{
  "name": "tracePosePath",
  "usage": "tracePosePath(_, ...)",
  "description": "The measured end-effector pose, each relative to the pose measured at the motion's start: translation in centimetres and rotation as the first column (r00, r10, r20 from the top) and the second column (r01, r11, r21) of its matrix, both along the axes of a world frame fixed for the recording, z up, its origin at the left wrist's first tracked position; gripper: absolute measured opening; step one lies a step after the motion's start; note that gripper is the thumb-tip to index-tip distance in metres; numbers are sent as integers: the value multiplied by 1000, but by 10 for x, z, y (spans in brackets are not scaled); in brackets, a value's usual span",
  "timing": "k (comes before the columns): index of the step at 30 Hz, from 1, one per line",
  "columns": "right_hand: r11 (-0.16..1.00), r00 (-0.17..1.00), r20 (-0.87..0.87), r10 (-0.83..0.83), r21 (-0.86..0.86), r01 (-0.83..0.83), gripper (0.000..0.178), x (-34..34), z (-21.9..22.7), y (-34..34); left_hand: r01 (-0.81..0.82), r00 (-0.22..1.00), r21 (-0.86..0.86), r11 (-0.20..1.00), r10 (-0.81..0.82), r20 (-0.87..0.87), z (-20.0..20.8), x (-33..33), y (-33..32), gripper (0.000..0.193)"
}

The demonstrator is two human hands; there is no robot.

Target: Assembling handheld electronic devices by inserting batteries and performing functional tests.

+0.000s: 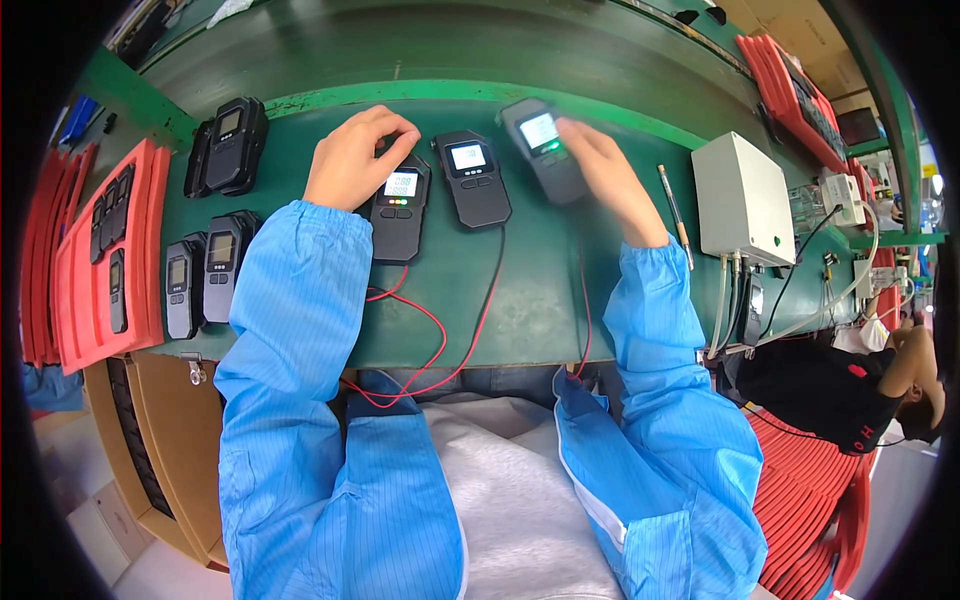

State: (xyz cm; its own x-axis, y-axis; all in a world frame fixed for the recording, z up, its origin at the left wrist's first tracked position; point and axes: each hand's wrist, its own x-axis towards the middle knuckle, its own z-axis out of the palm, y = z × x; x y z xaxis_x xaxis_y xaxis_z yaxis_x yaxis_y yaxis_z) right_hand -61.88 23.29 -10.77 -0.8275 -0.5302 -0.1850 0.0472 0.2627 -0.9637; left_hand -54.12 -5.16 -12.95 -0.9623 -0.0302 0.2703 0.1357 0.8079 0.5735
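Observation:
Three black handheld meters with lit screens are in front of me on the green bench. My left hand (358,158) is curled with thumb and forefinger pinched at the top of the left meter (398,228), which shows small coloured lights under its screen. Untouched beside it lies the middle meter (478,195). My right hand (608,182) grips the right meter (545,165) along its right side; this meter is tilted, blurred by motion, and glows green below the screen. Red cables (440,340) run from the meters towards my lap.
Several dark-screened meters (222,255) stand at the left, beside red foam trays (120,260). A pen (675,215) and a white box (742,200) with cables lie right. Below are a cardboard box (175,440) and stacked red trays (800,490). Another person (820,390) sits far right.

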Motion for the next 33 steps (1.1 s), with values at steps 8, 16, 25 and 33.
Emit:
tracePosePath(8,974,973,112,-203,-79,212,47,11,15,-10,-124,984,66,990,131,-124,4,0,-5,19)
tracePosePath(16,916,861,-311,-401,-111,386,51,-19,-4,12,-152,976,52,987,159,-149,2,-1,-9,17)
tracePosePath(25,649,597,-789,-143,380,659,51,-38,-9,50,-415,855,-240,878,287,-432,11,1,-46,26)
tracePosePath(33,875,897,-333,-290,286,390,56,-24,14,46,-702,686,-498,509,670,-283,-12,22,-103,64)
